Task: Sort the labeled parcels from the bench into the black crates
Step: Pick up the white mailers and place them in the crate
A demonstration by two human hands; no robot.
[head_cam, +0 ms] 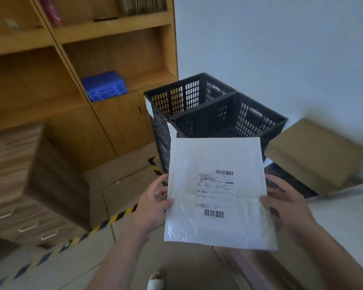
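Observation:
I hold a flat white mailer parcel (pixel 216 160) upright in front of me, its shipping label with two barcodes facing me. My left hand (pixel 155 201) grips its left edge, thumb on the front. My right hand (pixel 285 201) grips its right edge the same way. Behind the parcel stand two black perforated crates side by side: the far crate (pixel 189 93) and the near crate (pixel 239 114). A white parcel edge shows through the far crate's left wall. A third black crate (pixel 289 181) lies partly hidden under a brown cardboard box (pixel 314 153) at the right.
A wooden shelf unit (pixel 105 59) with a blue plastic box (pixel 104 85) fills the left. A drawer cabinet (pixel 29 185) stands lower left. Yellow-black tape (pixel 117 216) crosses the floor. The white bench surface (pixel 344 216) lies at the right edge.

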